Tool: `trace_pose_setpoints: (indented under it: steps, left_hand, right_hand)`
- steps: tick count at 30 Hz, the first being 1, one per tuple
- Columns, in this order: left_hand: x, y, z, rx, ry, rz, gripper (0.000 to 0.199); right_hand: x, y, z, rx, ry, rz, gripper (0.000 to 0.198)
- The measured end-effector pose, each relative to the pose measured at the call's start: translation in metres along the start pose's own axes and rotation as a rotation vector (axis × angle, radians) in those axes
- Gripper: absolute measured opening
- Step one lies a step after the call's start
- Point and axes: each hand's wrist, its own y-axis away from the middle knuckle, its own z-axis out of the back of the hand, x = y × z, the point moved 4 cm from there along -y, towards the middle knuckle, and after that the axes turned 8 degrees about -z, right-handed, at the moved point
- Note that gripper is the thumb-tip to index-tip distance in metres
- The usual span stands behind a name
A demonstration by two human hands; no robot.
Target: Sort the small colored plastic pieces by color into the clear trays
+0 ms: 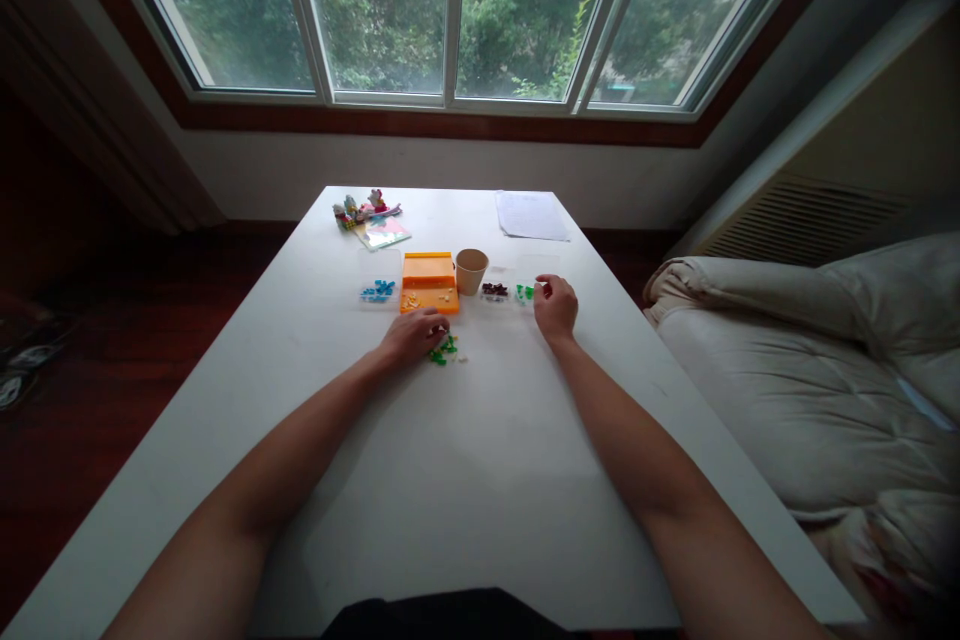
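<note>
My left hand (pixel 412 335) rests on the white table with its fingers curled together, beside a small pile of green and pale yellow building bricks (pixel 444 350). Whatever its fingertips pinch is too small to make out. Farther right, my right hand (pixel 556 308) is bent at the edge of a clear box of green pieces (pixel 524 293). Its thumb and fingers are drawn together, and anything between them is hidden. Just beyond my left hand lies an orange case (pixel 429 272), open, with small pale pieces in its near half.
A brown paper cup (pixel 472 272) stands between the orange case and a clear box of dark brown pieces (pixel 495 292). Blue pieces (pixel 379 290) sit left of the case. Small assembled figures (pixel 365 210), a card (pixel 384 233) and paper sheets (pixel 531 215) lie at the far end.
</note>
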Motion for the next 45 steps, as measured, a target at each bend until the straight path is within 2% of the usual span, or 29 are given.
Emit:
trace_pose_setpoints:
  steps: [8,17,21,24,29,32,45]
  left_hand:
    - [0.0,0.0,-0.001,0.016,0.037,-0.058,0.016]
    - [-0.002,-0.003,-0.008,0.03,0.041,-0.13,0.018]
    - [-0.002,-0.003,-0.008,0.032,0.035,-0.137,0.015]
    - [0.0,-0.003,-0.008,0.03,0.017,-0.12,0.013]
    - [0.01,-0.002,-0.003,-0.015,-0.032,-0.064,0.015]
    - [0.015,-0.001,-0.001,-0.037,-0.049,-0.023,0.014]
    - [0.013,-0.001,-0.003,-0.02,-0.03,0.01,0.017]
  right_hand:
    - [0.034,0.023,-0.014,0.149,-0.101,0.178,0.019]
    - [0.033,0.025,-0.017,0.237,-0.131,0.2,0.019]
    - [0.044,0.032,-0.018,0.284,-0.171,0.278,0.018]
    - [0.058,0.043,-0.023,0.378,-0.187,0.377,0.016]
    - [0.083,0.067,-0.032,0.61,-0.18,0.6,0.01]
    - [0.092,0.077,-0.034,0.694,-0.169,0.68,0.008]
    - [0.091,0.084,-0.036,0.774,-0.19,0.741,0.008]
